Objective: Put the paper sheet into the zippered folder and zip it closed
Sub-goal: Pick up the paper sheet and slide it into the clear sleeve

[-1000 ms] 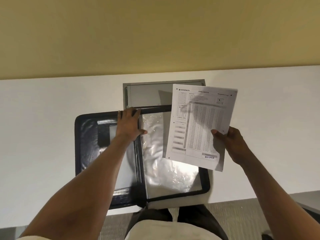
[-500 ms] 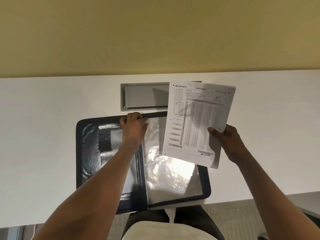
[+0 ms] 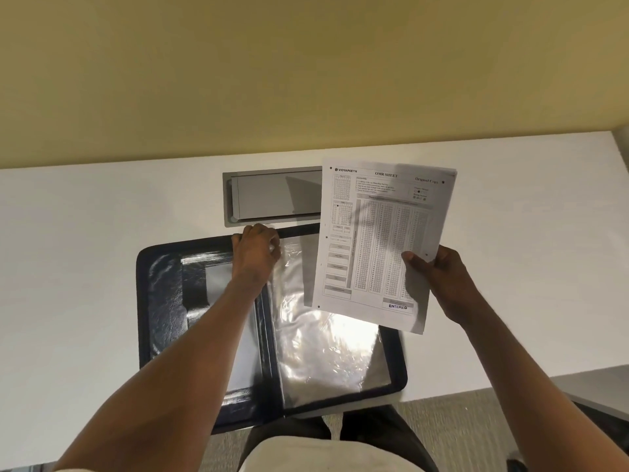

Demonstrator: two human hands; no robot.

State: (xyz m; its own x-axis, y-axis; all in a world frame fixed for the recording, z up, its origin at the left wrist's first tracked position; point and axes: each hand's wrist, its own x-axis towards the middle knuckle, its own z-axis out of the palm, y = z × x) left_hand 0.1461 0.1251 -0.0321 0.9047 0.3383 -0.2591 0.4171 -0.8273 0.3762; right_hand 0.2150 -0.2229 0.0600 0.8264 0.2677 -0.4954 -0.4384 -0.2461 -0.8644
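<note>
Fingers, right: thumb is pressing on the printed face of the sheet, the other fingers are sitting behind it, clamping its lower right part.
Fingers, left: curled together at the folder's far edge, by the top of the plastic sleeve; whether they are pinching the sleeve or only resting on it I cannot tell.
Right hand: holding the sheet up off the table, at about 3 o'clock from the folder's spine.
Left hand: reaching in over the left half of the folder, at 12 o'clock on the spine.
Sheet: hanging nearly upright, printed side facing the camera, above the folder's right half and covering its 1 o'clock corner; not inside yet.
Folder: lying open flat on the table, its near edge overhanging the table's edge at 6 o'clock.
Sleeve: lying glossy and wrinkled across the right half.
Grey tray: sitting recessed in the table at 12 o'clock from the folder, just beyond the left hand.
</note>
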